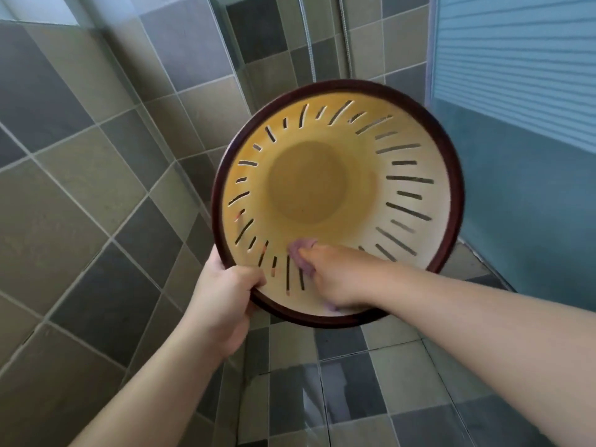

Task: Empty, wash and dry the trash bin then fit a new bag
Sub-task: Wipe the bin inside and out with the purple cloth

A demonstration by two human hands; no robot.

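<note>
A round trash bin (429, 156) with a cream slotted wall, a yellowish bottom and a dark brown rim is held up in the air, its mouth facing me. My left hand (225, 295) grips the rim at the lower left, thumb inside. My right hand (335, 272) is inside the bin, closed on a small purple cloth (301, 250) pressed against the lower inner wall. The bin is empty inside.
Grey and beige tiled walls (96, 188) close in on the left and behind. Wet floor tiles (354, 398) lie below. A blue frosted glass panel (516, 108) stands at the right. A metal shower hose (306, 37) hangs at the back.
</note>
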